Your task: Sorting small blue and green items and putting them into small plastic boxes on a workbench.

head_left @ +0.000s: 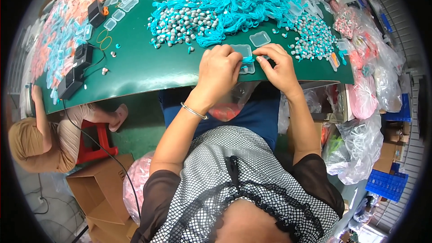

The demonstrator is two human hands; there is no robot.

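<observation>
At the near edge of the table, a small clear plastic case (245,50) lies open between my hands. A bundle of turquoise cord (247,60) and small grey-and-turquoise beads are inside it. My left hand (219,68) is curled over the case's left side, fingers closed, and its fingertips are partly hidden. By the case's right edge is my right hand (280,66), thumb and forefinger slightly apart with nothing visible between them. Just beyond sits a clear lid-like piece (259,39).
A heap of turquoise cords (243,6) covers the far middle of the green table (139,58). Bead piles lie left (184,22) and right (315,36). Black box-shaped devices (82,56) with a cable stand left. Another person (42,146) sits at lower left.
</observation>
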